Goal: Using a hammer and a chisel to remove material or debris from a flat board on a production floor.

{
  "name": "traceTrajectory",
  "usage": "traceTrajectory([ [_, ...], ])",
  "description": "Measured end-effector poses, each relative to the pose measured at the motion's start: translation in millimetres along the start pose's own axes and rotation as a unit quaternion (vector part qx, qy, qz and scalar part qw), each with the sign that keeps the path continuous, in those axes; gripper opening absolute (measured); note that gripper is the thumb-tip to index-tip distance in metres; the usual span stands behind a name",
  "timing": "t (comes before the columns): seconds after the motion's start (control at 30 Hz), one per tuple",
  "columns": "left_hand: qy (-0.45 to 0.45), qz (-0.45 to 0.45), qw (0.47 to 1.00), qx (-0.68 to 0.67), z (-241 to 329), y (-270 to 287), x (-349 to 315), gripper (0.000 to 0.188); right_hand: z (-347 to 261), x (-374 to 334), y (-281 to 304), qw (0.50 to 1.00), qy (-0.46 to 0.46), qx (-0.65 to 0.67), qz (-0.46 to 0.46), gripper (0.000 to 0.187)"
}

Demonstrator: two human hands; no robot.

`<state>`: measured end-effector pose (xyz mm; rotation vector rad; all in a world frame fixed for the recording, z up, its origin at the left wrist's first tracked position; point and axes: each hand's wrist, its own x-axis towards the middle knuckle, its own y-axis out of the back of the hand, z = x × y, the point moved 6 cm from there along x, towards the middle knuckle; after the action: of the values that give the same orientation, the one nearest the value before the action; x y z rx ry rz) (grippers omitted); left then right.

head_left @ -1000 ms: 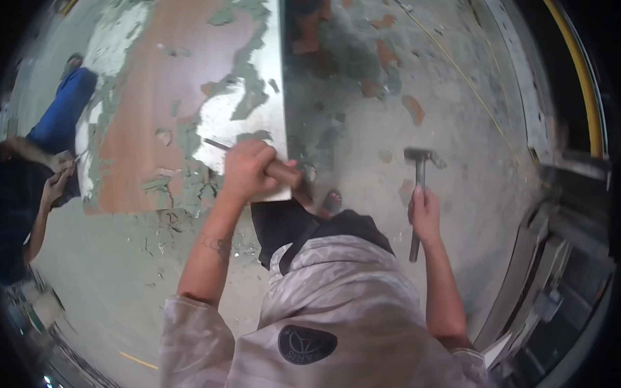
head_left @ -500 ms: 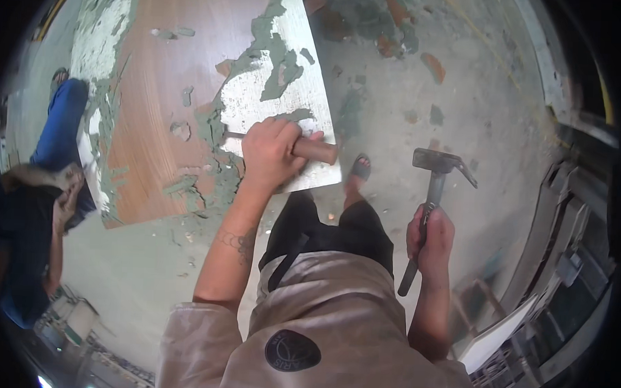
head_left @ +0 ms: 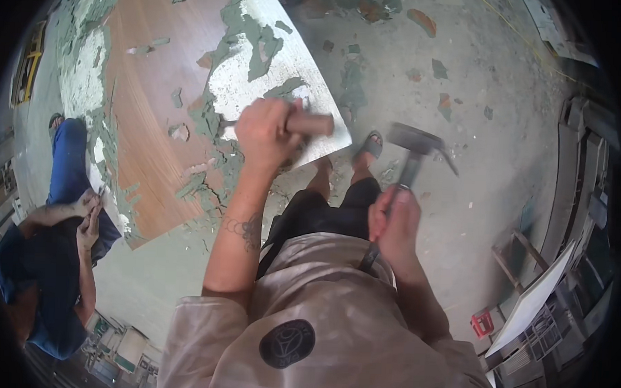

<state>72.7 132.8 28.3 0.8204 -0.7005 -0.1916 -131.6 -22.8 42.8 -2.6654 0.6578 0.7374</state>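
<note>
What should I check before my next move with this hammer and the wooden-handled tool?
1. Left hand closed around the wooden-handled tool: ok.
2. Right hand closed around the hammer: ok.
3. Hammer apart from the left hand: ok.
4. Tool's tip set against the green layer on the board: cannot tell, blurred.
5. Gloves on: not ok, both hands bare.
6. Co-worker's hands away from the tool: ok.

Table [head_left: 147, 181]: wood-grain face, patchy white at near right corner and along left side. Ragged green layer [head_left: 266, 50] edging wood grain on both sides, cracked near front. Small green chip [head_left: 176, 97] and pale-centred chip [head_left: 179, 132] on wood grain. Floor [head_left: 489, 173]: grey; orange-brown flake [head_left: 422, 23], green flake [head_left: 439, 68], dark sandal [head_left: 373, 144] right of table.
</note>
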Motion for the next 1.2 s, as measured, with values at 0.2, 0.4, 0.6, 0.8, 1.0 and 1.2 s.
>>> traceTrajectory([
  [0.2, -0.009, -0.010, 1.000, -0.021, 1.4, 0.1, 3.4, 0.027, 1.2, -3.7, -31.3, 0.996, 0.075, 0.038, -0.015, 0.050],
  [0.4, 0.007, -0.003, 1.000, 0.005, -14.5, -1.1, 1.4, 0.026, 12.5, 24.5, -50.1, 0.997, 0.050, -0.053, -0.036, 0.047],
  [0.6, 0.039, 0.024, 0.999, 0.020, -15.5, -1.1, 6.9, 0.024, 2.1, 36.0, -47.5, 0.997, 0.067, 0.046, -0.008, 0.045],
  [0.8, 0.054, 0.022, 0.998, 0.024, -14.5, -3.3, 9.0, 0.020, 6.8, 41.3, -43.1, 0.996, 0.079, 0.036, -0.022, 0.045],
  [1.0, 0.045, 0.031, 0.998, 0.000, -22.3, -1.8, 4.4, 0.021, 12.2, 36.1, -31.8, 0.991, 0.078, 0.106, -0.024, 0.043],
  [1.2, 0.056, -0.010, 0.997, 0.047, -21.6, -2.6, 2.6, 0.018, 14.1, 44.6, -52.8, 0.999, 0.005, 0.020, -0.046, 0.042],
])
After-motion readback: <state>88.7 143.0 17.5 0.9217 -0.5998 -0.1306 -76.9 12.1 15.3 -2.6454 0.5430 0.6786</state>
